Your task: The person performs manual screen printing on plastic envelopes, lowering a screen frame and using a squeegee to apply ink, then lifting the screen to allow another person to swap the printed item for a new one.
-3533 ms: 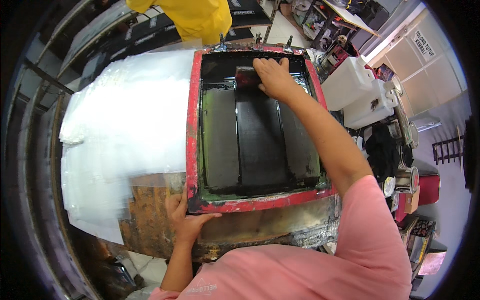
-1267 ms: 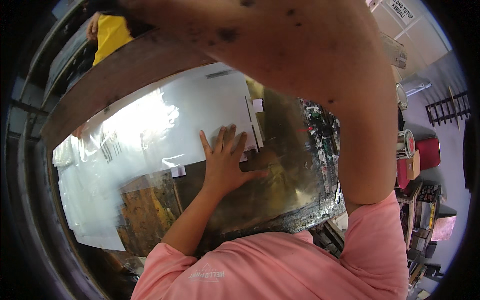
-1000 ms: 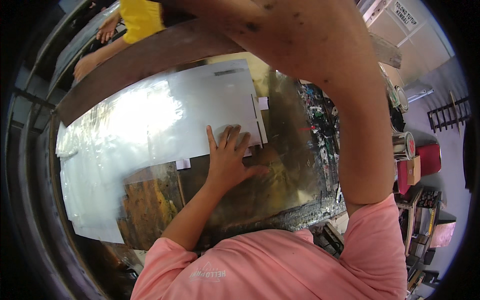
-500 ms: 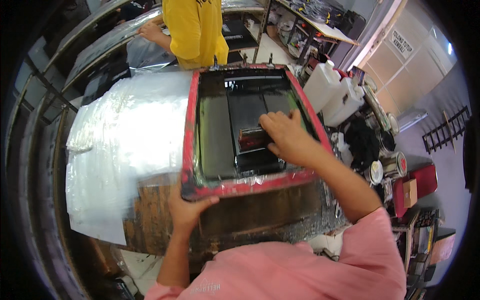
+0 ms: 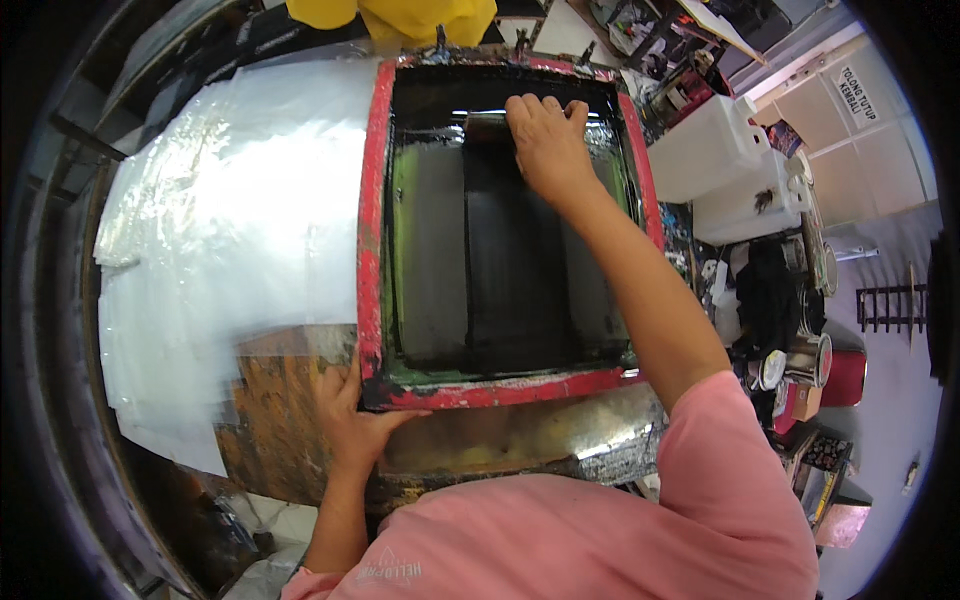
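A red-framed printing screen (image 5: 372,250) lies flat on the worn table, its mesh black with ink. My right hand (image 5: 547,145) is closed on a squeegee (image 5: 487,122) at the far end of the mesh. A darker inked band runs down the middle of the mesh toward me. My left hand (image 5: 347,410) grips the near left corner of the red frame, thumb on top. My pink sleeve fills the bottom of the view.
A stack of clear plastic sheets (image 5: 210,250) covers the table to the left of the screen. A person in a yellow shirt (image 5: 400,15) stands beyond the far edge. White jugs (image 5: 720,165), tins (image 5: 800,360) and clutter crowd the right side.
The screen was lifted about a second ago while my left hand pressed a sheet; it is lowered again now. My right hand has pushed the squeegee from mid-mesh to the far end.
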A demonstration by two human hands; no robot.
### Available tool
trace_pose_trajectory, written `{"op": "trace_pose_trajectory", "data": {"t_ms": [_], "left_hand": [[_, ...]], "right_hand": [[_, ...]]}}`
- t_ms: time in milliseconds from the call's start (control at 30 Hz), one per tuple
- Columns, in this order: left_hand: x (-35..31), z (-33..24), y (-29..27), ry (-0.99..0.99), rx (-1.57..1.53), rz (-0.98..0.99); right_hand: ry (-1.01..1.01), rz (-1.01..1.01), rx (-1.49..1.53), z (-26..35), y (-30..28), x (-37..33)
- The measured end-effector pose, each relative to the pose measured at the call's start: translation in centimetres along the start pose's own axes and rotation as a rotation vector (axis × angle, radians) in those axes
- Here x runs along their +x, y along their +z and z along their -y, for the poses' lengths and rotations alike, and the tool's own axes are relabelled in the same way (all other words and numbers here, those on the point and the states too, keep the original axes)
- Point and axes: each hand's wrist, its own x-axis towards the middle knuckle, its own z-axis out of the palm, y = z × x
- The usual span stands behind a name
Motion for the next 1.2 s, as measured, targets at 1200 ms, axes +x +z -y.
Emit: {"op": "trace_pose_trajectory", "data": {"t_ms": [1200], "left_hand": [[13.2, 1.0, -4.2, -0.088, -0.051, -0.41]], "right_hand": [[-0.081, -0.24, 0.115, -1.0, -31.4, 2.6]]}}
